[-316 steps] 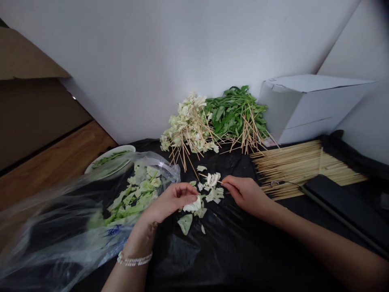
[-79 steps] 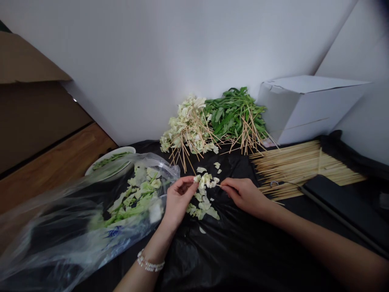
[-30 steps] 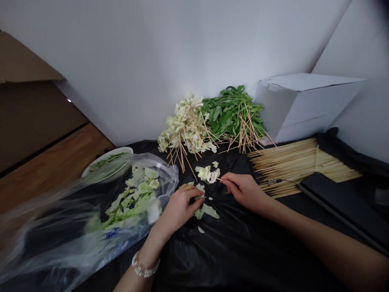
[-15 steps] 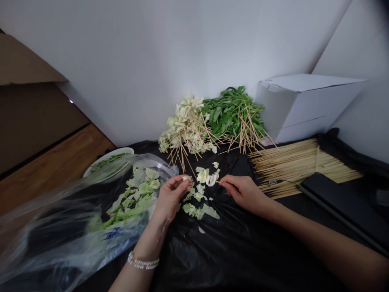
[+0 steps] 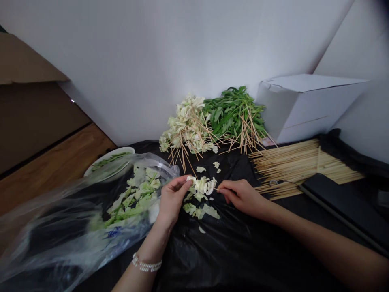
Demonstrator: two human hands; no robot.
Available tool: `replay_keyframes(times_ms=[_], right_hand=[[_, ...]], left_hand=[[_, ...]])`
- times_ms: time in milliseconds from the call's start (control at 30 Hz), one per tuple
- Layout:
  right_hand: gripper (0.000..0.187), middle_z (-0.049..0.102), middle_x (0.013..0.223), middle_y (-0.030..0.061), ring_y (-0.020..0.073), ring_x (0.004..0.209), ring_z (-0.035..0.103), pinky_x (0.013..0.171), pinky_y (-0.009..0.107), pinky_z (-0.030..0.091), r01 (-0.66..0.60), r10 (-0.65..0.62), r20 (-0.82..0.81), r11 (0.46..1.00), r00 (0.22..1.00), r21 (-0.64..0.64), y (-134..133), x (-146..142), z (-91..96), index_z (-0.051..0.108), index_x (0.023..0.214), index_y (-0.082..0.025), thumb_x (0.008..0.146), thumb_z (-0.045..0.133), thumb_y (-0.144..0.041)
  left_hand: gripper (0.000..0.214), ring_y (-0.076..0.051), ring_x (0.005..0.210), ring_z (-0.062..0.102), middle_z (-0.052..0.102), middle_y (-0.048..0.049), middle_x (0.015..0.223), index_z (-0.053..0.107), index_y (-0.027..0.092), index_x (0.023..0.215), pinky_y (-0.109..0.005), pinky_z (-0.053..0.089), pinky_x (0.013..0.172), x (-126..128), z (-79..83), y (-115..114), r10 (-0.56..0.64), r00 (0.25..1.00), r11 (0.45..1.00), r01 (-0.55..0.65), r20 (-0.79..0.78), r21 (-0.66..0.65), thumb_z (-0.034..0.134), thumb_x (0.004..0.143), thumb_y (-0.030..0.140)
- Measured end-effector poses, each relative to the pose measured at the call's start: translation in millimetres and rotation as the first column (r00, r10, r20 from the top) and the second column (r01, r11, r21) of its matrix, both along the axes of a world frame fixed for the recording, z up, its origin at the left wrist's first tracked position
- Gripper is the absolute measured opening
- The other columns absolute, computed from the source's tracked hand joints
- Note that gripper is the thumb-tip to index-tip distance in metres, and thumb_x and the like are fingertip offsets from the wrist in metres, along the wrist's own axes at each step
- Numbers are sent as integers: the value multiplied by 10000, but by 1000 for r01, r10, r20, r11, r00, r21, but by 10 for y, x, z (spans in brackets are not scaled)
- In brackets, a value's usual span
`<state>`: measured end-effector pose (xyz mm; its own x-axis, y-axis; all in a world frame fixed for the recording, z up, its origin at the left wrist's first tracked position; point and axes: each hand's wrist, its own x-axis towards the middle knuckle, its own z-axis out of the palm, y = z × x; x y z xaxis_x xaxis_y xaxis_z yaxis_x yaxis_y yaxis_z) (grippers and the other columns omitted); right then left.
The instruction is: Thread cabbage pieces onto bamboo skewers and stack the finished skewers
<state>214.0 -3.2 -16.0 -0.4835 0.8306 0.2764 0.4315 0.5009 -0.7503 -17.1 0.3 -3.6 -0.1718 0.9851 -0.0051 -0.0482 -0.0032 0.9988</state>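
My right hand [image 5: 240, 194] pinches the end of a bamboo skewer [image 5: 216, 189] that points left. Cabbage pieces [image 5: 204, 185] are threaded on it. At the skewer's other end, my left hand [image 5: 174, 196] is closed on a small cabbage piece [image 5: 191, 179], which touches the threaded ones. The skewer's tip is hidden among the leaves. Just below lie loose cabbage leaves [image 5: 202, 211] on the black plastic sheet [image 5: 212, 251]. To the left, a clear plastic bag [image 5: 75, 239] holds more torn cabbage [image 5: 136, 198].
Behind my hands lie piles of skewered cabbage [image 5: 185, 121] and skewered green leaves [image 5: 229, 111] against the wall. Bare bamboo skewers [image 5: 291, 164] spread at right, beside a black case [image 5: 340, 207] and a white box [image 5: 310, 105]. A white plate [image 5: 88, 170] with greens stands at left.
My left hand has brought its cabbage piece against the skewer's threaded end. My right hand and the skewer have shifted slightly down and left, so the gap between them has closed.
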Motion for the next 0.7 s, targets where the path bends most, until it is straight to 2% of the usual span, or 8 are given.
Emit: replay_keyframes(times_ms=[300,533,700], right_hand=[[222,599,583,-39,104,528,540,562,231,385,28,-29,-20,998,999,-55,0,-4,23,644,844,-212,948,457,-272],[220,599,585,-40,105,531,537,561,228,379,52,-53,-8,997,999,-60,11,3,14,637,828,-209,947,462,-266],[220,592,586,-40,103,532,537,568,229,375,57,-57,-2,998,998,-32,17,4,7,629,816,-207,946,460,-261]], left_hand=[[252,-149,716,690,782,-37,834,782,186,846,-266,552,733,43,32,-32,-9,1000,1000,9,-21,11,844,626,292],[267,-139,719,683,783,-36,867,788,195,914,-248,543,722,38,30,-47,-70,996,997,71,-50,13,818,680,321],[263,-141,738,683,781,-31,868,788,199,927,-247,543,736,24,21,-44,-72,994,997,73,-77,20,804,697,324]])
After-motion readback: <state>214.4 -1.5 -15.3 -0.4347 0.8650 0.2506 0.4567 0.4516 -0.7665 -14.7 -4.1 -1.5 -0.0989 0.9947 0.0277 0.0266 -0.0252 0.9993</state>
